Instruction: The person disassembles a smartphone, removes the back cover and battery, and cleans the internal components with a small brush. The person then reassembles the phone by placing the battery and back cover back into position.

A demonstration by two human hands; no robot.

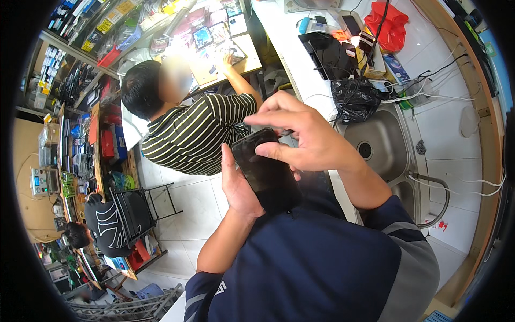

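Here, the left hand (pixel 238 188) is curling its fingers around a black smartphone (pixel 273 185) in front of the navy shirt (pixel 316 257), while the right hand (pixel 314 134) is hovering, thumb and fingers spread, over the screen's upper end, where a sideways push could be risking a drop.

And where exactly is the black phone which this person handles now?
Near the centre of the head view, left of the metal sink, the black phone rests in the left hand, with the right hand over its upper part.
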